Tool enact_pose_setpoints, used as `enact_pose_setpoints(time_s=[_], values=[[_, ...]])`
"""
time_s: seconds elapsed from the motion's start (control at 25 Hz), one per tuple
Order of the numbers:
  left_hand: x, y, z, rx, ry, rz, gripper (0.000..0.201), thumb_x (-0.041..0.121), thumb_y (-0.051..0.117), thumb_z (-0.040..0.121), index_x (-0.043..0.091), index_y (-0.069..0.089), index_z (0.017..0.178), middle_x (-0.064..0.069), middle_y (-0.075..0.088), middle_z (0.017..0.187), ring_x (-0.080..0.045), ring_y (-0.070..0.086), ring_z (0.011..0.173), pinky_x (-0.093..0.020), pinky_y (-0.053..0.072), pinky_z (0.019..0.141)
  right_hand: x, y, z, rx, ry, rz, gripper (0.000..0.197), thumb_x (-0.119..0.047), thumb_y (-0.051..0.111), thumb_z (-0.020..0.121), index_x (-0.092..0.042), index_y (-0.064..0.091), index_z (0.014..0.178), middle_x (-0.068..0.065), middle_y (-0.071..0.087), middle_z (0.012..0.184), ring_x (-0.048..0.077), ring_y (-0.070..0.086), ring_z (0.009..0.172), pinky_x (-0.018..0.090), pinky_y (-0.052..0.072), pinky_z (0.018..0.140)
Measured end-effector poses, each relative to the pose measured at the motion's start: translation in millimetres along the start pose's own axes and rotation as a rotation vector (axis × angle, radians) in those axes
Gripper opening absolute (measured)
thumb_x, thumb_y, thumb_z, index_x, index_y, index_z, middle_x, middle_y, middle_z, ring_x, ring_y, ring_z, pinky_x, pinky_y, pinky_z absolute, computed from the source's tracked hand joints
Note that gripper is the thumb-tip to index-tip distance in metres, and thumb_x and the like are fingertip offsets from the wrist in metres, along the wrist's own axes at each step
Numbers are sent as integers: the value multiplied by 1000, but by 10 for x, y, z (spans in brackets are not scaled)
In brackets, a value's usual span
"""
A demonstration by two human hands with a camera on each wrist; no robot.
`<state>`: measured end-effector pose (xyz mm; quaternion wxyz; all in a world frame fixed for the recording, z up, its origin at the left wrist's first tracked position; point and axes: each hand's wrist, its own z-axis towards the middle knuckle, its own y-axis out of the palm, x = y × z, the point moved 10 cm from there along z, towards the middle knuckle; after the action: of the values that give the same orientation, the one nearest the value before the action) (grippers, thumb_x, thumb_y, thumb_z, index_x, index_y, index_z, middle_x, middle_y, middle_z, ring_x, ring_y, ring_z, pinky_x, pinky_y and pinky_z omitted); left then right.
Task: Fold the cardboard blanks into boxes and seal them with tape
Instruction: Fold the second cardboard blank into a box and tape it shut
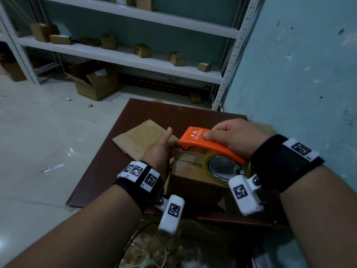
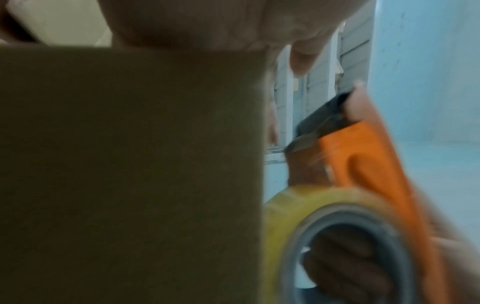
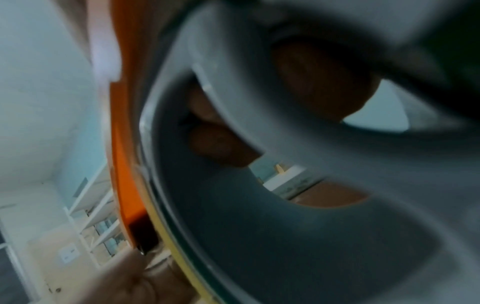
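A folded cardboard box (image 1: 193,178) stands on the dark brown table (image 1: 104,171), its top flaps meeting in a seam. My right hand (image 1: 233,136) grips an orange tape dispenser (image 1: 201,142) loaded with a yellowish clear tape roll (image 1: 222,169). The dispenser's nose sits at the far end of the box top. My left hand (image 1: 160,149) rests against the box's left side near that nose, thumb raised, fingers mostly hidden. The left wrist view shows the box wall (image 2: 130,164) close up, with the dispenser (image 2: 363,156) beside it. Flat cardboard blanks (image 1: 141,138) lie behind the box.
A white shelf rack (image 1: 135,60) with several small boxes stands at the back. An open carton (image 1: 94,82) sits on the floor below it. A blue wall (image 1: 299,64) closes the right side. Tangled packing material (image 1: 154,248) lies under the table's near edge.
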<state>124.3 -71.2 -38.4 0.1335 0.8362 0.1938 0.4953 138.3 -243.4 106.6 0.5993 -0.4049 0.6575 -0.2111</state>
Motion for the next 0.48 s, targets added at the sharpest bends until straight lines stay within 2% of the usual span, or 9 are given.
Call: enact_pose_setpoints(time_s=[0.04, 0.08, 0.12, 0.2, 0.28, 0.32, 0.36, 0.48], values=[[1, 23, 40, -48, -14, 14, 91, 84, 69, 64, 9, 79, 114, -18, 72, 124, -36, 65, 118, -55, 49, 101, 14, 37, 23, -4, 2, -20, 35, -64, 69, 87, -30, 78, 90, -4, 77, 79, 17, 75, 80, 40, 61, 81], [12, 23, 12, -51, -14, 61, 93, 86, 67, 64, 9, 78, 114, -18, 73, 122, -35, 67, 115, -54, 51, 97, 22, 65, 44, -4, 1, -41, 35, -63, 69, 88, -29, 78, 90, -5, 77, 79, 17, 74, 80, 39, 60, 81], [12, 20, 9, -51, -4, 78, 85, 80, 69, 70, 7, 77, 114, -20, 75, 115, -37, 70, 108, -54, 54, 92, 20, 77, 51, 1, -1, -62, 35, -63, 69, 88, -29, 78, 90, -6, 76, 80, 16, 73, 81, 37, 59, 81], [24, 9, -1, -45, 22, 98, 59, 54, 80, 77, 2, 76, 105, -21, 77, 100, -43, 73, 99, -58, 56, 94, 4, 97, 69, 4, -7, -89, 35, -64, 68, 88, -30, 78, 90, -7, 76, 82, 15, 72, 82, 36, 58, 80], [118, -32, -6, 11, 121, 242, 16, 24, 71, 91, 11, 74, 81, -10, 73, 84, -41, 71, 103, -52, 55, 97, -27, 104, 73, 1, -14, -105, 34, -64, 68, 88, -32, 78, 90, -8, 75, 84, 15, 71, 83, 37, 58, 82], [171, -39, -19, 26, 164, 315, 28, 15, 63, 97, 17, 72, 70, -5, 70, 75, -35, 70, 97, -49, 54, 94, -40, 101, 74, 2, -15, -111, 34, -64, 68, 88, -32, 78, 90, -8, 75, 85, 14, 71, 83, 37, 58, 82], [223, -44, -19, 45, 205, 381, 38, 15, 61, 99, 18, 72, 63, -3, 68, 70, -34, 69, 90, -49, 56, 89, -43, 98, 74, 0, -15, -124, 34, -64, 68, 88, -32, 78, 91, -7, 75, 86, 14, 70, 84, 37, 58, 83], [353, -101, -122, 157, 325, 558, 35, 31, 64, 100, 15, 71, 69, -13, 68, 72, -36, 71, 81, -56, 62, 80, -37, 123, 92, -27, 2, -171, 37, -67, 67, 87, -32, 77, 93, -7, 75, 88, 14, 70, 86, 37, 57, 83]])
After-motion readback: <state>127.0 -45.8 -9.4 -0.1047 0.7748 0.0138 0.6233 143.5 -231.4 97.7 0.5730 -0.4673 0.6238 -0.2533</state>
